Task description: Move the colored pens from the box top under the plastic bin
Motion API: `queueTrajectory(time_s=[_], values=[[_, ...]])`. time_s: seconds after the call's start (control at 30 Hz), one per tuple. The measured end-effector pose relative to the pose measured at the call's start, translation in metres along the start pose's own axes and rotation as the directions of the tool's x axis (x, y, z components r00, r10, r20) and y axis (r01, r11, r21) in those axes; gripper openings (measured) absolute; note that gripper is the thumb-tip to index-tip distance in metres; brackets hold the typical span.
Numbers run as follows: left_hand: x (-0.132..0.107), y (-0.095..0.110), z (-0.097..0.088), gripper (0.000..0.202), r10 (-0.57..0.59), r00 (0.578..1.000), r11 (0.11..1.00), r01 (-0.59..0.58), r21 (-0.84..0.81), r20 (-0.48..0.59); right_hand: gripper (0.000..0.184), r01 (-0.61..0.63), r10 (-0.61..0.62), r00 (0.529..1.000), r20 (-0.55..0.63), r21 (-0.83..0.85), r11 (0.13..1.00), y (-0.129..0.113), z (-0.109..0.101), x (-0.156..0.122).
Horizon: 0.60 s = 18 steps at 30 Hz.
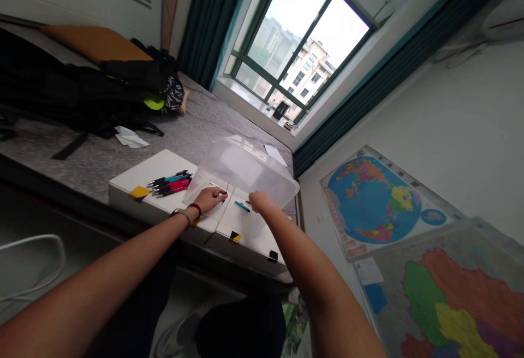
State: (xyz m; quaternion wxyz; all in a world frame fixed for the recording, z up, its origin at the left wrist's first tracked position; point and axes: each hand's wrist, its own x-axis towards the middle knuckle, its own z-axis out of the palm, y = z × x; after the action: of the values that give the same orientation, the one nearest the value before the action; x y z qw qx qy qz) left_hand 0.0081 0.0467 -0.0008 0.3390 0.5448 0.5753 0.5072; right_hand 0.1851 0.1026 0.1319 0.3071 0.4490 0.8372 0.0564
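Observation:
A transparent plastic box [241,169] rests tilted on a white carton [155,183], its open side seeming to face me. My left hand [210,200] lies at its near edge, fingers curled, close to a thin dark-and-silver pen [218,187]. My right hand [260,201] reaches in beside it, near a teal pen [242,206] lying on a white surface. I cannot tell whether either hand grips anything. A bundle of several pink, teal and black pens [170,183] lies on the carton left of the box. My left wrist wears a watch and a red band.
The carton stands on a grey mattress [196,123] with a black backpack [82,90] and crumpled white paper [131,137] behind it. A window [298,47] lies beyond the far end. A world map [380,202] and a coloured regional map [450,303] cover the right wall.

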Motion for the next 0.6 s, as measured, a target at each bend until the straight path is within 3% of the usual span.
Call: queueTrajectory(time_s=[0.17, 0.6], values=[[0.001, -0.001, -0.001, 0.043, 0.001, 1.0, 1.0, -0.001, 0.0, 0.013, 0.028, 0.017, -0.018, 0.998, -0.056, -0.033, 0.999, -0.005, 0.034, 0.007], [0.003, -0.005, 0.001, 0.039, 0.015, 1.0, 1.0, -0.015, 0.008, -0.001, 0.025, 0.065, -0.066, 0.989, -0.135, -0.007, 0.998, -0.007, 0.046, 0.014]])
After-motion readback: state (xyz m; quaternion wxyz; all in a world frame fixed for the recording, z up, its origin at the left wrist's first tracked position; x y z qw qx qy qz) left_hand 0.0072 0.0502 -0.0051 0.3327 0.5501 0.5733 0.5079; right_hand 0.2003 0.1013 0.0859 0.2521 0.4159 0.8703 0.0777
